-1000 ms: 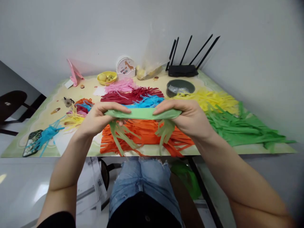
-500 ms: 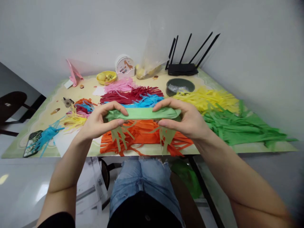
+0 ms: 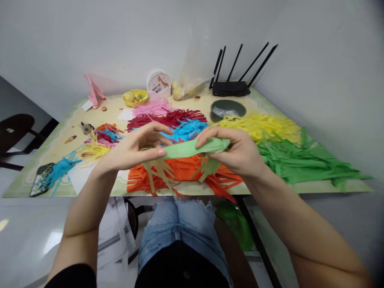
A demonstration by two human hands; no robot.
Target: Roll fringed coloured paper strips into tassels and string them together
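Observation:
A folded band of light green tissue paper (image 3: 181,149), with pale fringe strips hanging below, is held above the table. My right hand (image 3: 237,150) pinches its right end between thumb and fingers. At the left end, my left hand (image 3: 135,146) has its fingers lifted apart from the thumb, whose tip touches the band. Beneath the hands lies orange fringed paper (image 3: 186,170). Just behind are blue fringed paper (image 3: 189,128) and dark red fringed paper (image 3: 150,122).
Green (image 3: 306,160) and yellow fringed paper (image 3: 267,124) lie on the right. A dark round bowl (image 3: 228,110) and a black router (image 3: 231,88) stand behind. Left are mixed-colour tassels (image 3: 99,140), a blue tassel (image 3: 64,168) and a phone (image 3: 42,180). A yellow fruit bowl (image 3: 135,103) sits at the back.
My left fingers have opened and lifted off the green band's left end, which now tilts lower. My right hand keeps its pinch.

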